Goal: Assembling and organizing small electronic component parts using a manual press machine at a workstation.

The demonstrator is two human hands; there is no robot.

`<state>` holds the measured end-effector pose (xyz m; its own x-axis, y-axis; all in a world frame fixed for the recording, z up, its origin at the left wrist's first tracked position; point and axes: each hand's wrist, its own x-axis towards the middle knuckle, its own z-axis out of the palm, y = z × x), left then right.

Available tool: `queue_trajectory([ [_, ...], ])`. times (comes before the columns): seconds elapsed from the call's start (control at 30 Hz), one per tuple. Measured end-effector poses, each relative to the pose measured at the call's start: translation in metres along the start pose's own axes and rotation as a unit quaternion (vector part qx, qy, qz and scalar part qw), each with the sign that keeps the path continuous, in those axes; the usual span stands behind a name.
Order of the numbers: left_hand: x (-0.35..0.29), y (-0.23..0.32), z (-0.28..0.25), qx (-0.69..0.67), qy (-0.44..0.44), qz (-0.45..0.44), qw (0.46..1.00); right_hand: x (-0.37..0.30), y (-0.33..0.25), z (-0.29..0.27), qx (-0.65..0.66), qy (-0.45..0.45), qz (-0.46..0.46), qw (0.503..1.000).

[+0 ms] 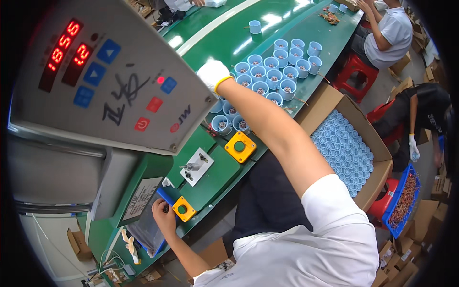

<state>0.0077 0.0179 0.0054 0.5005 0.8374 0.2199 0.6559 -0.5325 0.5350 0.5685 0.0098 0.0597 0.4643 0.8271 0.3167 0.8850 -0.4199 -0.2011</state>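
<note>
My left hand (164, 216), bare, is at the near edge of the green bench beside a yellow box with a green button (184, 209). Its fingers curl round a small dark part (165, 209), too little of which shows to name. My right hand (213, 75), in a white glove with a yellow cuff, reaches across to a group of light blue cups (258, 73) with small metal and wire pieces inside. The machine's control box hides part of that glove, so its grip is unclear. Between my hands lies a white fixture plate (197, 166) with metal pins.
A control box (110, 81) with red digits looms at left. Another yellow button box (240, 147) sits by the cups. At right stands a carton (368, 191) of blue parts; beyond it are a blue tray (395, 210) of wired pieces, red stools (356, 76) and co-workers.
</note>
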Motion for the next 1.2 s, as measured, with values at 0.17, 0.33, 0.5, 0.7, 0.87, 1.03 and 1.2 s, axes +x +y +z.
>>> queue_trajectory([
  [0.17, -0.021, -0.011, -0.013, -0.018, 0.03, -0.055, 0.998, -0.056, -0.028, -0.053, 0.087, 0.125, -0.048, 0.987],
  [0.33, -0.007, 0.004, -0.003, 0.015, 0.015, 0.009, 1.0, -0.239, 0.053, -0.086, 0.046, 0.408, 0.01, 0.912],
  [0.5, -0.008, -0.028, -0.002, 0.034, 0.038, 0.042, 0.998, -0.286, 0.056, -0.069, 0.03, 0.322, 0.005, 0.946],
  [0.7, -0.01, -0.034, -0.034, 0.003, -0.123, 0.039, 0.992, -0.287, -0.006, -0.063, 0.267, 0.418, 0.044, 0.867],
  [0.87, 0.007, -0.005, -0.028, 0.024, -0.156, 0.023, 0.987, -0.292, -0.132, -0.081, 0.659, 0.269, -0.029, 0.702],
  [1.03, -0.011, -0.009, -0.028, -0.019, -0.111, -0.001, 0.994, -0.255, -0.19, -0.092, 0.522, 0.153, -0.066, 0.836],
  [1.2, -0.016, -0.005, -0.026, -0.01, -0.081, 0.007, 0.997, -0.236, -0.2, -0.086, 0.456, 0.158, -0.112, 0.869],
])
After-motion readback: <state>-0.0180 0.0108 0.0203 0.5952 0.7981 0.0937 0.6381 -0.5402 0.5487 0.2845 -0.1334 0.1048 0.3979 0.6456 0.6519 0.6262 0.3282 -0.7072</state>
